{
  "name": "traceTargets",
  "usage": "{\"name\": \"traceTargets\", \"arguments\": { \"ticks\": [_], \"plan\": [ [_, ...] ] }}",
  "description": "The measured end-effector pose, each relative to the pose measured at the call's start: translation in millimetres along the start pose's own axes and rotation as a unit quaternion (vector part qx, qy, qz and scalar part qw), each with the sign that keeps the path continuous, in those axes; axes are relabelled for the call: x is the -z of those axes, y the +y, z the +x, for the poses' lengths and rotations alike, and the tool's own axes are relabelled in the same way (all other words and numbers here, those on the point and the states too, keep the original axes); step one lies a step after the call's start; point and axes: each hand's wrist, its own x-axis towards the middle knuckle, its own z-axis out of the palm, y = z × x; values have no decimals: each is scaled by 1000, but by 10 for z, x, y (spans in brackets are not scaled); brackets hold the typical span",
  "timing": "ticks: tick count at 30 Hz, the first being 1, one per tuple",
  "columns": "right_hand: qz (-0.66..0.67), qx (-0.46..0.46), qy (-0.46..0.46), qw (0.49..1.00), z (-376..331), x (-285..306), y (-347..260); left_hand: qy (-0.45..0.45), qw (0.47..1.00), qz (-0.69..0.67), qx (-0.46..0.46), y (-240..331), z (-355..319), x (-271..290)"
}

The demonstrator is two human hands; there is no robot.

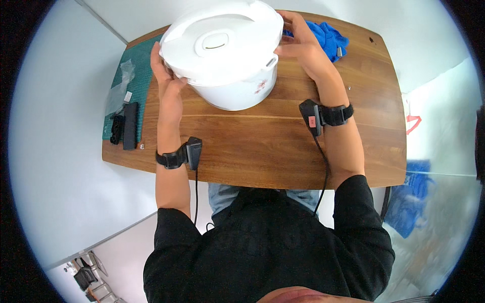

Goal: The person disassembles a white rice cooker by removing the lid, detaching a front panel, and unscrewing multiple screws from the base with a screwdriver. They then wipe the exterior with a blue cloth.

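A white rice cooker (230, 96) with a small pink flower print on its side is at the far middle of the table. Its rounded white lid (237, 55) carries an oval piece in the centre and a curved handle (212, 20) along its far side. My left hand (169, 83) grips the left edge of the cooker at the lid's rim, thumb toward me. On the opposite edge, my right hand (298, 40) holds the rim, its fingers partly hidden behind the cooker. The body looks tilted; I cannot tell whether its base touches the table.
Behind my right hand lies a crumpled blue cloth (328, 40) on the wooden table (252, 146). A green cutting mat (144, 65) at the left bears a clear plastic bag (118, 91) and a long black box (131, 126). Cables hang from black wrist straps on both arms.
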Motion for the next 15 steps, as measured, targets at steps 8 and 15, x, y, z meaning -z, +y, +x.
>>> {"name": "traceTargets", "arguments": {
  "ticks": [8, 15],
  "plan": [
    [64, -16, 2, 998, -56, 24, -268, -90, 995, 40, 8, 48, 160, 363],
    [-34, 60, 17, 998, -74, -120, -12, -100, 994, 31, -6, -24, 202, 398]
  ]
}}
